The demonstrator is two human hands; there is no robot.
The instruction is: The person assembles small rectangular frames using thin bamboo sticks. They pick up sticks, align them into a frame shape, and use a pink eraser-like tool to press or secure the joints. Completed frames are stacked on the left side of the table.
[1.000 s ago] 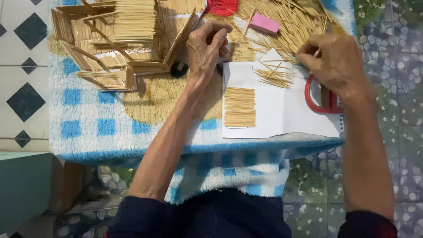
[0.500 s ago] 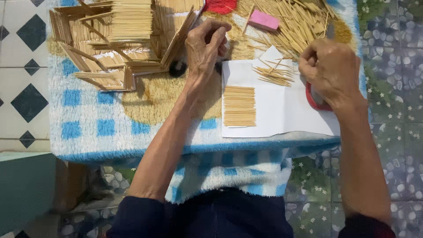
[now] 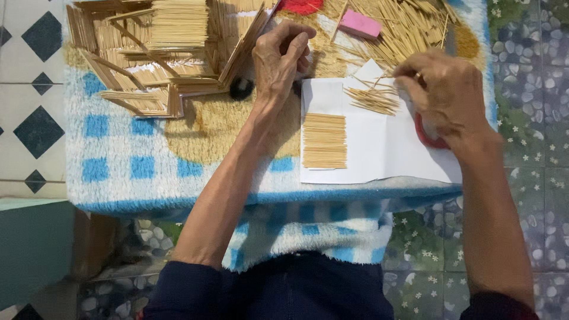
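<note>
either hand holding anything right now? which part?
The right hand has its fingertips pinched by the loose thin sticks on the white paper; whether one is gripped cannot be told. The left hand is curled at the stick structure; its hold is hidden.

Your left hand (image 3: pixel 281 59) rests just left of the paper sheet (image 3: pixel 385 148), with the stick model (image 3: pixel 166 53) further left of its fingers. A glued stick panel (image 3: pixel 324 141) lies on the sheet, below those fingers. Loose sticks (image 3: pixel 372 99) lie just left of your right hand (image 3: pixel 444 95) fingertips; the stick pile (image 3: pixel 409 26) lies beyond them.
</note>
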